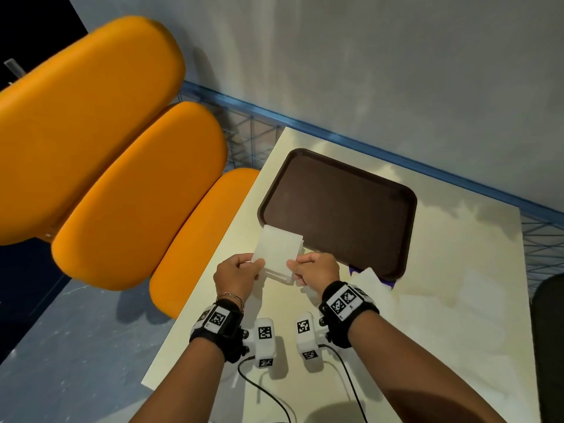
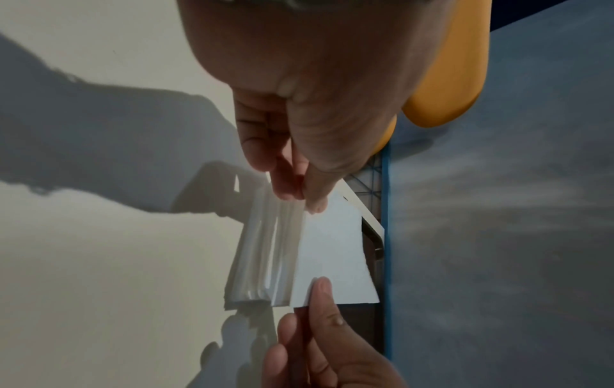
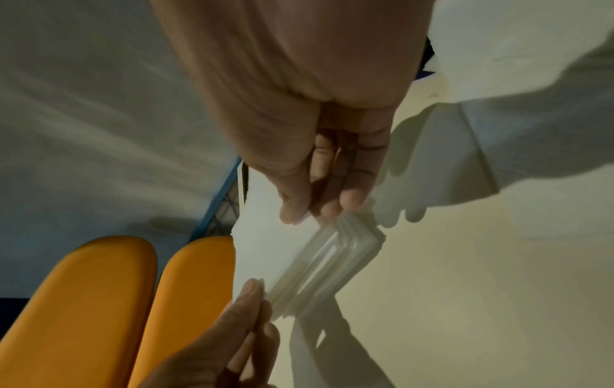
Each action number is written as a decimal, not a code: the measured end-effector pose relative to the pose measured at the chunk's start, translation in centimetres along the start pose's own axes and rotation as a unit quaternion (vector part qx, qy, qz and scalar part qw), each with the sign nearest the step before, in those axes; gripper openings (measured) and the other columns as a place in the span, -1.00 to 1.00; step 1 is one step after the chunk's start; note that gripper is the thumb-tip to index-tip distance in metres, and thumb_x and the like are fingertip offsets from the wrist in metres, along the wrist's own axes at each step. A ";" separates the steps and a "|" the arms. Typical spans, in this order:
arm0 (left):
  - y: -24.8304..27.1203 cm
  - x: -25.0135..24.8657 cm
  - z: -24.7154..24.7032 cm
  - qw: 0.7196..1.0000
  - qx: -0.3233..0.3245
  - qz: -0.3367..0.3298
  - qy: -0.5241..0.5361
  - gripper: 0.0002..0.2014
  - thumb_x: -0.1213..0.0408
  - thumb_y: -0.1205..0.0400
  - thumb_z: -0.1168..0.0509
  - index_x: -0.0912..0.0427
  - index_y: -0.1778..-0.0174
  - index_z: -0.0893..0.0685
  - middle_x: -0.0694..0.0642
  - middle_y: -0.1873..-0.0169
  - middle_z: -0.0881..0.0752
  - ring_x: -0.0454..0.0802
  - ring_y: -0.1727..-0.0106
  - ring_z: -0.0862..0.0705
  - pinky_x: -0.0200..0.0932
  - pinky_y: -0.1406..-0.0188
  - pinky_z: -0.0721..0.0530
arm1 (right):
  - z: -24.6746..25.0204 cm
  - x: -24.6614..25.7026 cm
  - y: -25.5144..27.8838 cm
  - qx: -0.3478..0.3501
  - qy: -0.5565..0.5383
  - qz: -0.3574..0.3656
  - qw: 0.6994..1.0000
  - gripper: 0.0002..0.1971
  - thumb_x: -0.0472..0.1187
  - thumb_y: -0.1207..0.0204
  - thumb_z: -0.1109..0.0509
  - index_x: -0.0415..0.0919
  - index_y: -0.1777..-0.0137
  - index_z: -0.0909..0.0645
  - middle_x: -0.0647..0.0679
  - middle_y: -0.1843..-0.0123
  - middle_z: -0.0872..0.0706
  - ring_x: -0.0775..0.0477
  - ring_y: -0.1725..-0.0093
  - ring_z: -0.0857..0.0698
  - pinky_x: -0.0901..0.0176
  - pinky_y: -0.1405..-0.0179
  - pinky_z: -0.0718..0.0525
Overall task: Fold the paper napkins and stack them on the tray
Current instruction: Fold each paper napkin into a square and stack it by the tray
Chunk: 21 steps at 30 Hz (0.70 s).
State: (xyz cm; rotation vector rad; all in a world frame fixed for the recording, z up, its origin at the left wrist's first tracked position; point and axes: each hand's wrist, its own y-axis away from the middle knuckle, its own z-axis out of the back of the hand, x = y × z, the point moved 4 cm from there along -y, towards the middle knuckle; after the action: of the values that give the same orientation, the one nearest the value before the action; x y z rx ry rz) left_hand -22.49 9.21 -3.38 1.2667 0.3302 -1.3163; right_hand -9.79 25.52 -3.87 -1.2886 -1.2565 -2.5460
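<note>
A folded bundle of white paper napkins (image 1: 279, 250) hangs above the table, just in front of the near left corner of the dark brown tray (image 1: 338, 209). My left hand (image 1: 244, 265) pinches its near left corner and my right hand (image 1: 300, 265) pinches its near right corner. In the left wrist view the napkins (image 2: 332, 252) show several layered folds below my left hand (image 2: 305, 194). In the right wrist view my right hand (image 3: 315, 210) has thumb and fingers closed on the napkins (image 3: 265, 249). The tray holds nothing.
More loose white napkins (image 1: 372, 285) lie on the cream table (image 1: 457, 300) right of my right wrist, over something purple at the tray's near corner. Orange seat cushions (image 1: 137, 193) stand left of the table. A grey wall with a blue rail runs behind.
</note>
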 end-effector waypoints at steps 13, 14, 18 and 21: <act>-1.1 1.5 -0.2 0.999 -0.021 0.016 -0.023 -0.60 0.01 -0.40 -0.68 -0.09 -0.10 -0.74 0.01 0.13 -0.87 0.00 0.09 -0.86 0.07 -0.07 -0.85 | -0.5 -1.2 -0.8 -0.029 0.041 -0.003 0.999 -0.72 -0.16 -0.28 -0.83 -0.09 0.27 -0.72 -0.14 0.31 -0.86 -0.13 0.46 -0.71 0.01 0.35 -0.82; -1.0 1.4 0.0 0.999 -0.031 0.014 -0.030 -0.54 -0.02 -0.39 -0.70 -0.08 -0.14 -0.71 0.00 0.07 -0.84 0.01 0.02 -0.82 0.03 -0.11 -0.81 | -0.1 -1.3 -0.6 -0.033 0.047 0.001 0.998 -0.69 -0.13 -0.22 -0.85 -0.09 0.25 -0.73 -0.13 0.27 -0.87 -0.14 0.41 -0.76 -0.02 0.30 -0.85; 0.4 1.2 0.8 0.999 -0.039 0.004 -0.014 -0.47 -0.07 -0.39 -0.70 -0.03 -0.18 -0.66 -0.04 0.10 -0.81 0.02 0.03 -0.83 0.01 -0.04 -0.78 | 3.8 -3.2 0.9 -0.049 0.121 0.043 0.990 -0.67 -0.11 -0.17 -0.82 -0.03 0.17 -0.75 0.03 0.09 -0.86 -0.05 0.05 -0.84 0.02 -0.09 -0.85; 2.6 1.5 0.1 0.998 0.022 -0.027 -0.061 -0.72 0.05 -0.49 -0.66 -0.02 0.00 -0.74 -0.05 0.22 -0.78 -0.05 0.13 -0.79 -0.11 0.09 -0.72 | 9.0 -6.7 3.6 -0.060 0.228 0.078 0.969 -0.67 -0.18 -0.32 -0.76 0.03 0.02 -0.70 0.13 0.01 -0.79 0.07 0.00 -0.78 0.16 -0.10 -0.74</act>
State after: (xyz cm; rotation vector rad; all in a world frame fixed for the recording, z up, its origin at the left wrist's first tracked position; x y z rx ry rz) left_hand -19.89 7.65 -3.26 1.2148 0.2520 -1.4459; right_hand 1.84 27.01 -3.16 -0.7097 -0.8836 -2.6223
